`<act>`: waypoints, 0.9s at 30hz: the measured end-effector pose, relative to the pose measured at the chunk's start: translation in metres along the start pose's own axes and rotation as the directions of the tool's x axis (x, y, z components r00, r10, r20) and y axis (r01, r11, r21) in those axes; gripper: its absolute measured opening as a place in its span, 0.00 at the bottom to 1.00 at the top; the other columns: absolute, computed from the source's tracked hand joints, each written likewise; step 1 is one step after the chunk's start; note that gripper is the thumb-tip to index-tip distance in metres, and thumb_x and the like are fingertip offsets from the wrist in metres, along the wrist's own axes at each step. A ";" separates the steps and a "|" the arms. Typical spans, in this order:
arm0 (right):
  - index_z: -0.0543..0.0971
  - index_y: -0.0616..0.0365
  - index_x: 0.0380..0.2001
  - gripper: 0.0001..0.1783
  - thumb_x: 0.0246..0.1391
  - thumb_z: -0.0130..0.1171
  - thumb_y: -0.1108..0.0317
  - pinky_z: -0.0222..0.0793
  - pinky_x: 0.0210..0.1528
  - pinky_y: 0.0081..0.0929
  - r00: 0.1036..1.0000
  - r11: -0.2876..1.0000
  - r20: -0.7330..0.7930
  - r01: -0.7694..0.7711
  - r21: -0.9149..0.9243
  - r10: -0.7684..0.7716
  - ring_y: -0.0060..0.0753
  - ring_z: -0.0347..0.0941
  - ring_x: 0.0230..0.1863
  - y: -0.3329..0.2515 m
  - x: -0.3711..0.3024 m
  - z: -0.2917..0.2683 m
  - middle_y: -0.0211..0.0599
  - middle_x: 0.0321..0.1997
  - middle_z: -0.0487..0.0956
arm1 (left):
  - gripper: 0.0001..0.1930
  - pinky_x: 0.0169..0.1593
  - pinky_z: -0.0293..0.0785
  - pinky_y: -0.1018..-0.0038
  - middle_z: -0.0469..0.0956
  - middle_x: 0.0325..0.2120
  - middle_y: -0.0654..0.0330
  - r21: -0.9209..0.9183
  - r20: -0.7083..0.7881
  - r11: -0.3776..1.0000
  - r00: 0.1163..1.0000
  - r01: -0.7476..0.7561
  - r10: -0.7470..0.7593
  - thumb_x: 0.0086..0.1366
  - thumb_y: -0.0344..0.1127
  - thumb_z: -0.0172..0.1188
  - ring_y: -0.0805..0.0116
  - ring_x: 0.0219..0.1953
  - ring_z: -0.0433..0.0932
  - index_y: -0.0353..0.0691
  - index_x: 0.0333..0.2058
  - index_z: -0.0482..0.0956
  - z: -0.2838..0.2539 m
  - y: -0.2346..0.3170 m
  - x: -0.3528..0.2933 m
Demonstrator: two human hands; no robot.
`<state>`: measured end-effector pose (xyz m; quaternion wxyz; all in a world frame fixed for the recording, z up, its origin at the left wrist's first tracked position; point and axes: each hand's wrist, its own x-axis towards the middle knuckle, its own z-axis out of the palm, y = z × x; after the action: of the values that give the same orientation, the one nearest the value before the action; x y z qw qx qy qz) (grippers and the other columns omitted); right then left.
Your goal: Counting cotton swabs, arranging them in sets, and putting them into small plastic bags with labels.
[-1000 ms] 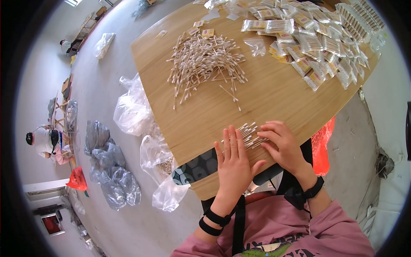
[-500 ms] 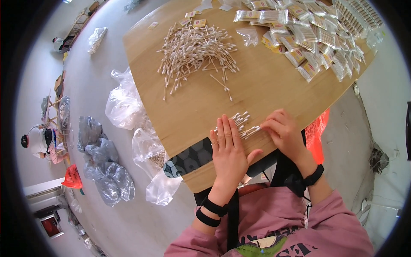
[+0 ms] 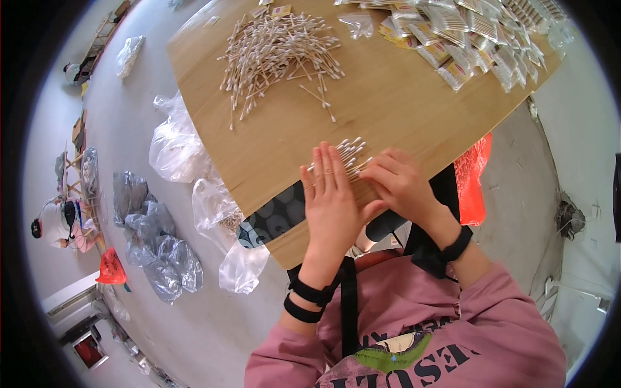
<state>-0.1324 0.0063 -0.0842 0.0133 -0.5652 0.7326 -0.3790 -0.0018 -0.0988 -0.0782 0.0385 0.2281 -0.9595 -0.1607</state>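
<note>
My left hand (image 3: 330, 204) lies flat with fingers stretched out over a small bunch of cotton swabs (image 3: 351, 150) near the table's front edge. White tips of the swabs stick out beyond its fingers; the rest is partly covered by the palm. From the right, my right hand (image 3: 402, 181) pinches at the ends of some of these swabs, its fingers curled together close to my left thumb. How many swabs it grips is hidden. Farther off on the wooden table (image 3: 272, 152) spreads a large heap of loose cotton swabs (image 3: 278, 55).
Filled clear packets of swabs (image 3: 456, 35) are piled at the far right, beside an empty clear bag (image 3: 357, 24). Clear plastic bags (image 3: 178, 145) and grey bags (image 3: 152, 236) lie on the floor at left. A red bag (image 3: 473, 184) hangs right of the table. Another person (image 3: 61, 220) works far left.
The view has shifted, so the table and heaps sit higher in the picture. My right hand has come closer to my left, over the swabs' ends. My left hand stays flat.
</note>
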 end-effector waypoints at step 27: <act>0.76 0.61 0.43 0.09 0.59 0.53 0.78 0.68 0.43 0.21 0.806 0.752 -0.184 -0.406 0.519 0.563 0.25 0.72 0.41 0.012 -0.004 0.010 0.34 0.42 0.76 | 0.49 0.71 0.35 0.55 0.48 0.69 0.41 -0.032 -0.130 0.998 0.990 0.050 -0.054 0.64 0.66 0.48 0.49 0.72 0.45 0.28 0.67 0.49 0.005 0.001 0.010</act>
<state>-0.1365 0.0054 -0.1001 0.1219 -0.2615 0.7368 -0.6114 -0.0120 -0.1006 -0.0824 0.1002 0.2625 -0.9462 -0.1602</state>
